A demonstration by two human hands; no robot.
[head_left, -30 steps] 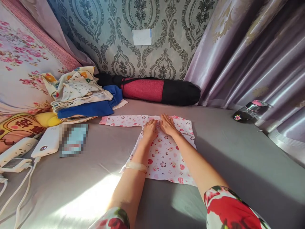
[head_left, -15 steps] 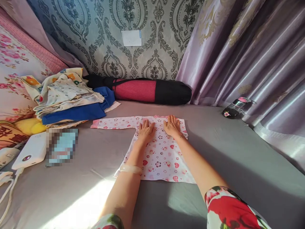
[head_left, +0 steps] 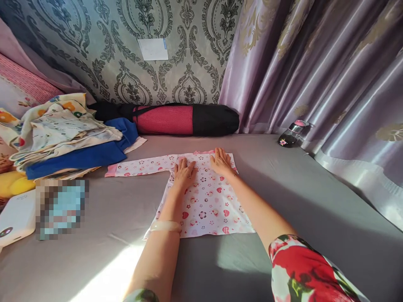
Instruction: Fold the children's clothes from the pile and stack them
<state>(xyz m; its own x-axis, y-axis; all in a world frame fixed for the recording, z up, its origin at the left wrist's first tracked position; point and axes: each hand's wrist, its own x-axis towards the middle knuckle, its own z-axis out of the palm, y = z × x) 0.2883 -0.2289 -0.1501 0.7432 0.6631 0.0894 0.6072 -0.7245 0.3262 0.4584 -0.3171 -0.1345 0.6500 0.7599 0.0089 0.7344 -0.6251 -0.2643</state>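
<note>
Smoothing stage, I'd say: the printed top [head_left: 206, 205] lies spread on the grey sheet [head_left: 122, 205], my left hand [head_left: 184, 173] and right hand [head_left: 222, 162] resting flat on its far end, fingers loosely apart, pinching nothing. One sleeve [head_left: 145, 165] sticks out left, so folding that across seems called for.

We note strong, hard light; its source is out of frame. At lower left, a patch of the grey sheet [head_left: 126, 209] is burnt out to white. A broad shadow runs diagonally across it at right. We record sheen on the curtain [head_left: 283, 63] folds, upper right, and bluish dimness on the wallpaper [head_left: 126, 46], upper left. The printed garment [head_left: 208, 201], centre, is sharp; an object [head_left: 61, 209] at left is pixelated.
</note>
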